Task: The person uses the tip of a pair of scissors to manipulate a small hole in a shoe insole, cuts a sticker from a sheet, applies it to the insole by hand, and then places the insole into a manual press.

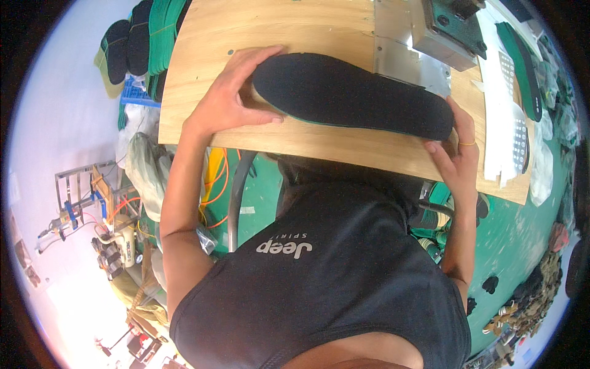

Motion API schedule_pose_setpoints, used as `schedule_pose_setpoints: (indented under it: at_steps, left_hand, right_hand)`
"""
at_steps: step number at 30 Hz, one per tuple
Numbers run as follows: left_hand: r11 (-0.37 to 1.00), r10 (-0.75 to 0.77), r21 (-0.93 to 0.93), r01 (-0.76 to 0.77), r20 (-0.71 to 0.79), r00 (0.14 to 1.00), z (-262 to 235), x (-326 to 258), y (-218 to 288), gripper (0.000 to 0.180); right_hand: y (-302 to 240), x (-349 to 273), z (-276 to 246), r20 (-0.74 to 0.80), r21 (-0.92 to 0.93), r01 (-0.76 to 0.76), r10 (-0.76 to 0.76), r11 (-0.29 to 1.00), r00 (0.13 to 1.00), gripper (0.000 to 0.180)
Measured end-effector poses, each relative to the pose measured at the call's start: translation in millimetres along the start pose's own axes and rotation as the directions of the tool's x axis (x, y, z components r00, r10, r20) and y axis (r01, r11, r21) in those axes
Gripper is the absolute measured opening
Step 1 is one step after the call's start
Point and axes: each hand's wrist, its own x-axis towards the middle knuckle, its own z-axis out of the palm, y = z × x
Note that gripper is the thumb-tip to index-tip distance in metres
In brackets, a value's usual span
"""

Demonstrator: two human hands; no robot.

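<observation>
A black shoe insole [344, 92] with a thin green edge lies lengthwise over the wooden table, just in front of a metal machine part. My left hand [230, 95] curves round its broad left end, fingers at the far edge and thumb at the near edge. At the narrower right end my right hand [458, 150] grips the insole, its thumb at the near edge and fingers along the tip. A ring sits on one right finger. The undersides of the fingers are hidden.
The metal machine [452, 31] stands on the table [209, 37] at the far right. Beside it lie white printed strips [501, 117] and a green-and-black insole [522, 74]. Stacks of insoles [161, 40] are at the far left, near a blue crate [138, 92]. Orange hoses [224, 184] hang below.
</observation>
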Motion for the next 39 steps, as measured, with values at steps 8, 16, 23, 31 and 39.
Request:
schedule_pose_setpoints:
  at_steps: [8, 16, 23, 31, 39]
  left_hand:
    - [0.992, -0.066, 0.109, 0.068, -0.030, 0.997, 8.4, -2.3, -6.0, 0.091]
    - [0.999, -0.022, -0.025, 0.021, -0.030, 0.999, 6.6, -1.0, -8.8, 0.095]
    - [0.999, -0.040, -0.034, 0.040, 0.004, 0.999, 5.8, 3.0, -11.7, 0.094]
    - [0.988, -0.148, -0.052, 0.148, 0.012, 0.989, 7.7, 0.4, 1.9, 0.100]
    - [0.992, -0.122, 0.031, 0.123, -0.020, 0.992, 9.8, 5.1, -2.6, 0.096]
  right_hand:
    - [0.7, -6.7, 6.8, -0.042, -0.119, -0.053, 0.048, 0.991, 0.998, 0.076]
    - [6.7, -2.5, 0.6, -0.074, -0.112, 0.063, -0.072, 0.992, 0.995, 0.077]
    - [5.3, -0.8, -5.6, -0.070, -0.115, 0.071, -0.079, 0.991, 0.994, 0.061]
    - [11.9, -6.0, -3.5, -0.086, -0.056, 0.086, -0.091, 0.995, 0.992, 0.060]
    - [4.9, -0.6, -2.1, -0.056, -0.131, 0.065, -0.073, 0.989, 0.996, 0.062]
